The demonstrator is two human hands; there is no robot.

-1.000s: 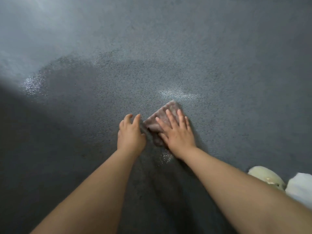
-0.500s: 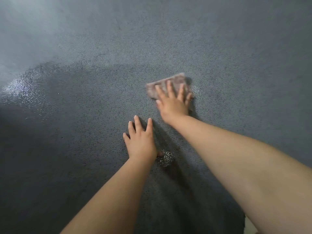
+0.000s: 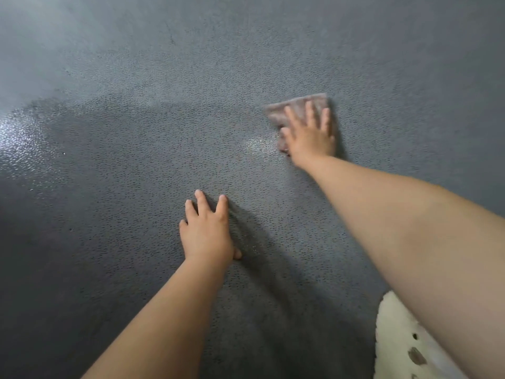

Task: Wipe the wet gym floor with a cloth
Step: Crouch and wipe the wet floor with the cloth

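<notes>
Your left hand point(image 3: 206, 236) flat on floor point(image 3: 136, 64), fingers spread, holding nothing, at 6 o'clock of frame centre; unmoved over last half second, a brace. Big wet sheen point(image 3: 19, 138) at 9 o'clock untouched. Small wet glint point(image 3: 259, 144) just left of cloth point(image 3: 297, 109). Your right hand point(image 3: 311, 135), fingers straight, presses cloth at 2 o'clock (blurred); it has swept out and rightward from beside your left. Stroke passed glint, so judge: return pass needed.

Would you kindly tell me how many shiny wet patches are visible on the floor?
2: a large glistening wet patch at the far left edge, and a small shiny wet patch just left of the pinkish-grey cloth. Others may lie out of view.
</notes>
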